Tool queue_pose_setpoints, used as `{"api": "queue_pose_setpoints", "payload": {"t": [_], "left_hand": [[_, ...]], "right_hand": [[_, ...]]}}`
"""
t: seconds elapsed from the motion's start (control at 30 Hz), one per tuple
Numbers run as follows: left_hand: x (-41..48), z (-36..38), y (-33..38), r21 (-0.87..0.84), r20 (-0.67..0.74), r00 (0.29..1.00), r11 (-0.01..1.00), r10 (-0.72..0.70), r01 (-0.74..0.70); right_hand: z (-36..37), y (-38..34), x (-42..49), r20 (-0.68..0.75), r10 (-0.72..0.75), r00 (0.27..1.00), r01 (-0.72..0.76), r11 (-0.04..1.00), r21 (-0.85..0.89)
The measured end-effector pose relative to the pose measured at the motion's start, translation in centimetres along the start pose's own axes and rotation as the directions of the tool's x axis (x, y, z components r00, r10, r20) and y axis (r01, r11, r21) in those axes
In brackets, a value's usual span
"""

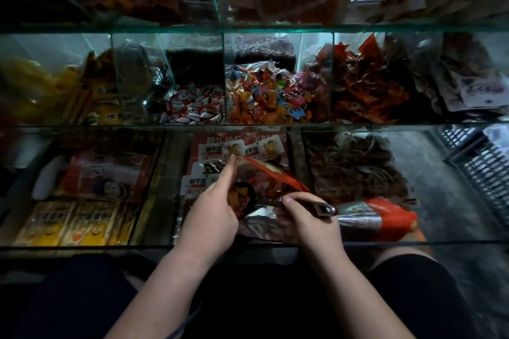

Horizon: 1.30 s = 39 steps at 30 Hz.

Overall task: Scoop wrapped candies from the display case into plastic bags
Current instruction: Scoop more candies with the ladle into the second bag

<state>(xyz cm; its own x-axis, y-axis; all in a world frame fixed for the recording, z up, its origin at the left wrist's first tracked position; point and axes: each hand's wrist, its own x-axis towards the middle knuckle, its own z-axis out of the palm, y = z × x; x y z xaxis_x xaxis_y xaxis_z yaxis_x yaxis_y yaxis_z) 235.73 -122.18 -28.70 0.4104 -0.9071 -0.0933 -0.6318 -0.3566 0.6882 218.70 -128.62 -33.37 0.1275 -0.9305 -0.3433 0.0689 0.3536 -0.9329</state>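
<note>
Near edge: both forearms reach over the front glass of the display case [82,245] into its lowest middle compartment.

Right hand [309,219]: closed around the handle of the scoop [322,208], thumb on top. The scoop's long axis runs nearly level from right to left, handle to the right and bowl to the left. The bowl carries orange wrapped candies [240,199].

Left hand [212,213]: just left of the bowl, thumb side touching or all but touching it. The forefinger is straight and points away from me; its tip meets the red-edged film I take for the plastic bag [275,172]. The other fingers are tucked under the palm, so I cannot tell whether this hand grips the film or only props it.

Key relation: the bag mouth, as far as I can read it, lies just beyond the bowl and slightly right, between the two hands. I judge the coming move to be a short tip of the bowl away from me. The right hand drives and the left hand is nearer the bag edge. Risk: the film is limp and the mouth unclear, so candies may spill past it.

Farther back, middle shelf: bins of more candies, a red-and-white lot [192,109] and a mixed-colour lot [264,96], well apart from both hands.
</note>
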Motion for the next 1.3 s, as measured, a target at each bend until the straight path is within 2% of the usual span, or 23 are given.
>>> {"api": "queue_pose_setpoints", "payload": {"t": [0.1, 0.2, 0.3, 0.43, 0.5, 0.57, 0.63, 0.7, 0.77, 0.83, 0.97, 1.17, 1.3], "left_hand": [[0.1, -0.7, -0.5, -0.012, -0.027, 1.000, 1.000, -0.008, 0.008], [0.4, -1.0, -0.7, -0.128, -0.087, 0.996, 0.992, -0.002, -0.009], [0.9, -1.1, -0.1, -0.195, -0.206, 0.977, 0.975, 0.060, -0.101], [1.9, -1.0, 0.8, -0.272, -0.338, 0.931, 0.932, 0.140, -0.239], [2.9, -0.6, 0.5, -0.254, -0.288, 0.954, 0.953, 0.085, -0.162], [3.5, -0.3, -0.3, -0.148, -0.214, 0.977, 0.989, -0.020, -0.012], [3.4, -0.1, -0.9, -0.074, -0.222, 0.972, 0.996, -0.070, 0.055], [3.0, 0.2, -1.1, -0.070, -0.293, 0.955, 0.997, -0.046, 0.027], [2.7, 0.5, -1.0, -0.063, -0.329, 0.944, 0.998, -0.014, -0.007], [3.0, 0.7, -1.0, -0.033, -0.289, 0.957, 0.999, 0.006, -0.016], [3.0, 0.6, -0.6, 0.019, -0.176, 0.982, 0.998, 0.061, -0.059], [3.3, -0.5, 0.2, 0.028, -0.238, 0.968, 0.997, 0.081, -0.076], [4.1, -0.7, 0.3, 0.125, -0.014, 1.000, 0.992, 0.023, -0.021]], "right_hand": [[-1.0, -0.7, -0.3, -0.039, -0.069, 0.997, 0.070, 0.998, 0.008], [-2.2, -1.9, -1.0, -0.070, -0.189, 0.979, 0.184, 0.980, -0.073], [-2.8, -3.0, -2.2, -0.078, -0.304, 0.949, 0.294, 0.949, -0.116], [-2.4, -4.2, -2.9, -0.109, -0.357, 0.928, 0.352, 0.934, -0.068], [-1.8, -4.3, -2.8, -0.127, -0.370, 0.920, 0.363, 0.929, -0.077], [-1.4, -4.1, -2.6, -0.135, -0.376, 0.917, 0.366, 0.926, -0.092], [-1.3, -3.7, -2.2, -0.143, -0.349, 0.926, 0.338, 0.936, -0.100], [-1.5, -3.2, -1.9, -0.138, -0.278, 0.951, 0.273, 0.961, -0.050], [-1.7, -3.1, -1.9, -0.124, -0.269, 0.955, 0.266, 0.963, -0.034], [-1.8, -3.1, -1.9, -0.103, -0.274, 0.956, 0.271, 0.962, -0.041], [-2.0, -3.1, -2.0, -0.148, -0.121, 0.982, 0.147, 0.973, 0.179], [-3.2, -4.3, -3.0, -0.181, -0.065, 0.981, 0.114, 0.954, 0.278], [-3.5, -5.7, -4.0, -0.153, -0.089, 0.984, 0.129, 0.952, 0.277]]}}
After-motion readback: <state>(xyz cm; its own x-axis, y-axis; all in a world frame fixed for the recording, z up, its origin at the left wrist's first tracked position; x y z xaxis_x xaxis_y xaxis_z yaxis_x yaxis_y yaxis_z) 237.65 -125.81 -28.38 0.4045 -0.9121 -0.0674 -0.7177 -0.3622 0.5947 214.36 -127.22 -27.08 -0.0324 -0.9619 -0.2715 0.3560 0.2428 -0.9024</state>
